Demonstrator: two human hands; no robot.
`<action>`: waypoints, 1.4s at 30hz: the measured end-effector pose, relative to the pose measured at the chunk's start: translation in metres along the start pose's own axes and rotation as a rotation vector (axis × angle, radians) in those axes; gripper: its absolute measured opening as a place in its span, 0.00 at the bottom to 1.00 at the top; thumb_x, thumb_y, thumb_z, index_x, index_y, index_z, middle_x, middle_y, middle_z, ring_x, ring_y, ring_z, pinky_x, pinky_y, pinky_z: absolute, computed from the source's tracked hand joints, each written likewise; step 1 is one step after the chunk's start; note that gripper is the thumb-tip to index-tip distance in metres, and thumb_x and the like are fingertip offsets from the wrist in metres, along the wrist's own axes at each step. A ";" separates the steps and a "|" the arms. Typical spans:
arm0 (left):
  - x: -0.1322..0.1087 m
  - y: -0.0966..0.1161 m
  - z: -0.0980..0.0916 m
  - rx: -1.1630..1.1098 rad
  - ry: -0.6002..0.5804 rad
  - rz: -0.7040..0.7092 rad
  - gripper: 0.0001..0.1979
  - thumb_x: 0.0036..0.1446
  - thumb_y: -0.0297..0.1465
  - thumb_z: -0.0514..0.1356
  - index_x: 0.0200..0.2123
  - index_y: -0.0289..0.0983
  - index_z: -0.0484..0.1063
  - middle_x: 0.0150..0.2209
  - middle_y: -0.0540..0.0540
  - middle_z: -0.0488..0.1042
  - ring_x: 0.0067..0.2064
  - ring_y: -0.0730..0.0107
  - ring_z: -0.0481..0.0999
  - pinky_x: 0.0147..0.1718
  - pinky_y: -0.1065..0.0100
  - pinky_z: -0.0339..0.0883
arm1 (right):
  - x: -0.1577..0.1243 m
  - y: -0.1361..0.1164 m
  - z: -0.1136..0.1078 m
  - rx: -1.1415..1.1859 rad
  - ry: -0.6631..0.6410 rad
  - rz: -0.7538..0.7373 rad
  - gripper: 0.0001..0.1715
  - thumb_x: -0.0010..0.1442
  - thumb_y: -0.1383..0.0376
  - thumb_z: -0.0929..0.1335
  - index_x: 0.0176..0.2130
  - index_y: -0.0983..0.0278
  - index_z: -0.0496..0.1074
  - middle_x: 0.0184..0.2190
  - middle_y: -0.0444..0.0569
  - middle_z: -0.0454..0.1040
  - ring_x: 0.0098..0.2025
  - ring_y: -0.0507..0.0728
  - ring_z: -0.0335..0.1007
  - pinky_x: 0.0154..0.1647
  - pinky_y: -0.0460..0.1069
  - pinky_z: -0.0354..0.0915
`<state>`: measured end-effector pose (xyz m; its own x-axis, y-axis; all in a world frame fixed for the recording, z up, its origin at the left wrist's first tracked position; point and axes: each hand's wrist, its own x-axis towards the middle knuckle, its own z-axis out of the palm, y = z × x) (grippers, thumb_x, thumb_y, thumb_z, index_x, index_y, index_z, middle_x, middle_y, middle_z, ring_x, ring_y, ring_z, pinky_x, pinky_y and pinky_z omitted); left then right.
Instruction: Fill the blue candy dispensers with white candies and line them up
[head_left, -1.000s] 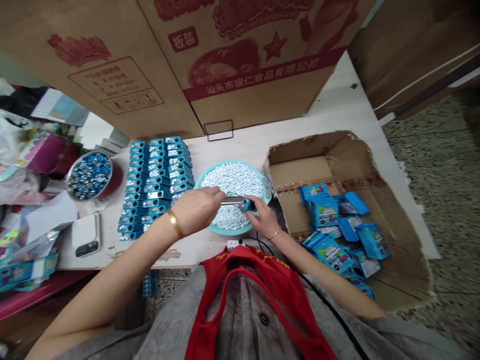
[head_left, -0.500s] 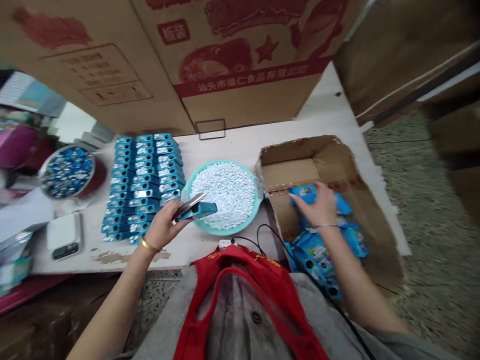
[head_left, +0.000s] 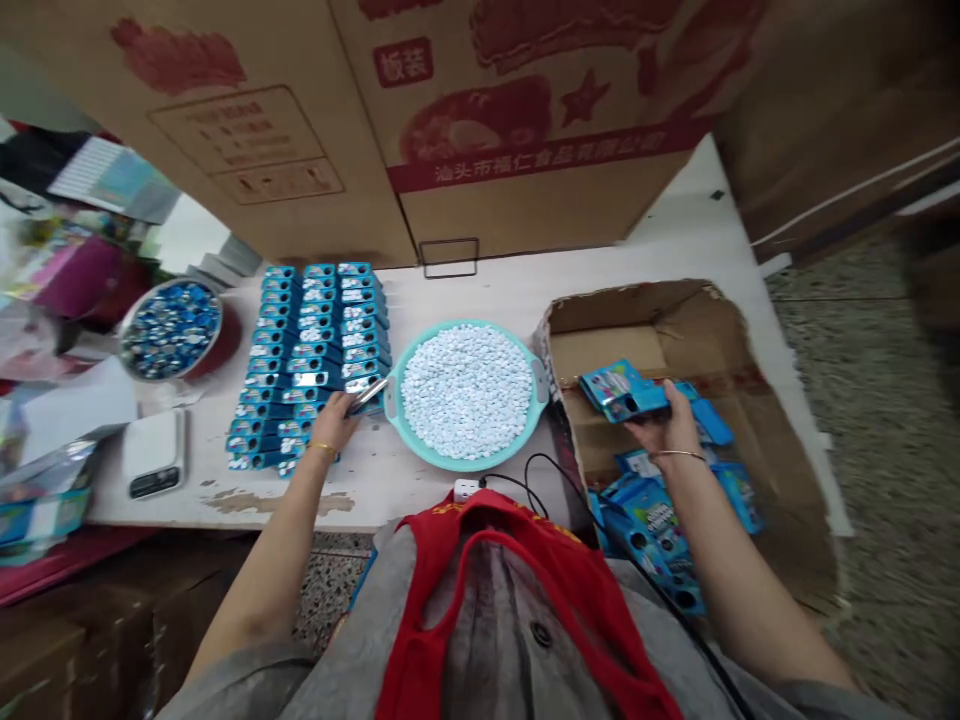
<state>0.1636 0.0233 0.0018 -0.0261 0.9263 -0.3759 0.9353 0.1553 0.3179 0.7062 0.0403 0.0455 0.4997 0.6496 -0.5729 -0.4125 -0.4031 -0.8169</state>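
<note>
My left hand [head_left: 335, 425] is at the near end of the right-hand row of small blue boxes [head_left: 364, 325]. Its fingers are closed on a slim, shiny metal tool [head_left: 369, 392], whose exact kind I cannot make out. The tool points toward the turquoise basin's [head_left: 409, 437] left handle. White pellets [head_left: 469, 390] fill this basin. Over the open cardboard carton [head_left: 600, 345], my right hand [head_left: 670, 428] grips a flat blue printed packet [head_left: 619, 388] from its right side. More blue packets [head_left: 660, 520] lie loosely below that hand inside the carton.
Large printed cartons [head_left: 517, 210] stand along the back of the table. At the left are a tub of small blue and silver pieces [head_left: 171, 330] and a white scale [head_left: 154, 450]. A black cable [head_left: 536, 465] runs between basin and carton.
My left hand has moved from the basin's edge to the rows; the blue box it held beside the metal tool no longer shows in it. My right hand has raised a packet from the pile.
</note>
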 end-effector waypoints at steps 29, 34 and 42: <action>0.007 0.188 0.077 -0.145 -0.205 0.132 0.14 0.62 0.28 0.51 0.50 0.35 0.64 0.51 0.37 0.70 0.53 0.57 0.70 0.52 0.60 0.64 | -0.126 0.032 0.031 -0.596 -1.052 0.228 0.27 0.41 0.53 0.78 0.39 0.62 0.74 0.38 0.46 0.76 0.40 0.57 0.72 0.44 0.52 0.68; 0.009 0.192 0.085 -0.216 -0.151 0.105 0.15 0.60 0.26 0.52 0.50 0.35 0.65 0.51 0.35 0.70 0.53 0.53 0.71 0.52 0.55 0.65 | -0.108 0.033 0.041 -0.333 -0.786 0.279 0.23 0.45 0.57 0.77 0.41 0.59 0.74 0.36 0.43 0.79 0.36 0.55 0.75 0.40 0.51 0.71; 0.011 0.176 0.064 -0.292 -0.123 0.207 0.14 0.61 0.33 0.55 0.50 0.37 0.66 0.51 0.38 0.71 0.53 0.59 0.71 0.53 0.59 0.65 | -0.102 0.057 0.067 -0.271 -0.658 -0.022 0.29 0.51 0.55 0.74 0.50 0.58 0.68 0.50 0.48 0.75 0.51 0.58 0.72 0.58 0.58 0.66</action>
<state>0.3501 0.0388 -0.0022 0.2124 0.9029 -0.3737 0.7759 0.0767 0.6262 0.5803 -0.0056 0.0614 -0.0933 0.8794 -0.4669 -0.1607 -0.4761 -0.8646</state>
